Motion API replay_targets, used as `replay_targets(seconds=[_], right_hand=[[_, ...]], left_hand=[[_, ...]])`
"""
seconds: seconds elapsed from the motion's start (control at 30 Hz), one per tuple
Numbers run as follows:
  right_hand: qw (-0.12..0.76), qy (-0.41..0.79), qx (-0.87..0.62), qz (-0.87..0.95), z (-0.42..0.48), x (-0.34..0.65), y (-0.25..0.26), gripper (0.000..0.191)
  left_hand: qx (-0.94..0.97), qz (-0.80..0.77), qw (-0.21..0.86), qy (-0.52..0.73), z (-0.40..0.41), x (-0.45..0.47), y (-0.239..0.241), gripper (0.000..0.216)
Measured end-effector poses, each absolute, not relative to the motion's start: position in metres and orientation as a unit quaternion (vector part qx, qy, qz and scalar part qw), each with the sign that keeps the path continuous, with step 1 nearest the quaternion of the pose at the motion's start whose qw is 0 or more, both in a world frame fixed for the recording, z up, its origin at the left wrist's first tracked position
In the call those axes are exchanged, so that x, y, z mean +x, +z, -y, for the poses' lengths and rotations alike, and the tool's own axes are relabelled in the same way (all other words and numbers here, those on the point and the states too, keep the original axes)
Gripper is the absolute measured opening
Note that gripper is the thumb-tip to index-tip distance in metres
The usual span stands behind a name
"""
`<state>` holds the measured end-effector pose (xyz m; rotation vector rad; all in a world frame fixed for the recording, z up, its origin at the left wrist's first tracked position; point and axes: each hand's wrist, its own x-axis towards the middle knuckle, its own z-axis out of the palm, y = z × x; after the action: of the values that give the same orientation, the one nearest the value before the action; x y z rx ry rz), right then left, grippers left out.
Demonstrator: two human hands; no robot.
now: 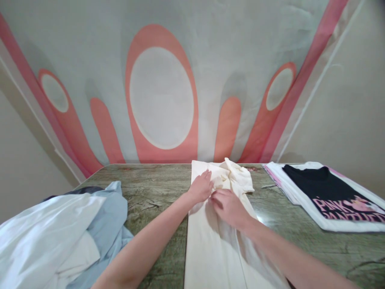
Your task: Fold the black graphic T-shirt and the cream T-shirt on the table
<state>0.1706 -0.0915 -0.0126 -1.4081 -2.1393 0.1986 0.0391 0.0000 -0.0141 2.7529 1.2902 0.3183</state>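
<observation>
A long cream garment lies lengthwise on the table in front of me, its near end running out of the frame. The far part is folded over and bunched toward the right, with a sleeve-like end sticking out. My left hand rests flat on the cloth near the far left edge, fingers stretched forward. Close beside it, my right hand has its fingers curled, pinching the fabric at the middle of the bunched part. The right fingertips are partly hidden by the hand and the folds.
A loose heap of white clothes and a light blue garment lies at the left. Folded shirts sit at the right, a black printed T-shirt on top of white ones. Behind the wood-patterned table hangs a grey-and-pink backdrop.
</observation>
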Motion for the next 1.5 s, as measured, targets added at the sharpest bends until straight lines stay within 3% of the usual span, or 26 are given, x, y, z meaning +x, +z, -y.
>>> replay_targets(seconds=[0.13, 0.23, 0.43, 0.7, 0.93, 1.13, 1.37, 1.5], right_hand=[[0.328, 0.066, -0.645, 0.687, 0.057, 0.215, -0.013, 0.025], [0.281, 0.036, -0.688, 0.669, 0.032, 0.241, -0.015, 0.028], [0.194, -0.036, -0.673, 0.712, 0.000, 0.242, -0.006, 0.028], [0.089, -0.024, -0.691, 0.717, -0.033, 0.227, -0.004, 0.027], [0.085, -0.015, -0.718, 0.691, -0.038, 0.234, -0.004, 0.031], [0.085, -0.022, -0.734, 0.673, -0.038, 0.234, -0.004, 0.033], [0.094, -0.039, -0.732, 0.674, -0.031, 0.227, -0.009, 0.027], [0.143, -0.041, -0.718, 0.680, -0.017, 0.232, -0.003, 0.026]], left_hand=[[0.890, -0.429, 0.040, 0.147, 0.012, 0.035, -0.015, 0.049], [0.892, -0.413, 0.018, 0.182, 0.025, 0.041, -0.011, 0.045], [0.903, -0.390, -0.026, 0.176, 0.033, 0.050, -0.002, 0.016], [0.901, -0.403, -0.026, 0.160, 0.022, 0.051, -0.008, 0.016], [0.883, -0.401, 0.054, 0.237, 0.021, 0.047, -0.010, 0.007], [0.850, -0.442, 0.163, 0.236, 0.018, 0.044, -0.020, 0.014], [0.862, -0.432, 0.149, 0.218, 0.018, 0.042, -0.021, 0.018], [0.867, -0.411, 0.160, 0.231, 0.018, 0.043, -0.023, 0.027]])
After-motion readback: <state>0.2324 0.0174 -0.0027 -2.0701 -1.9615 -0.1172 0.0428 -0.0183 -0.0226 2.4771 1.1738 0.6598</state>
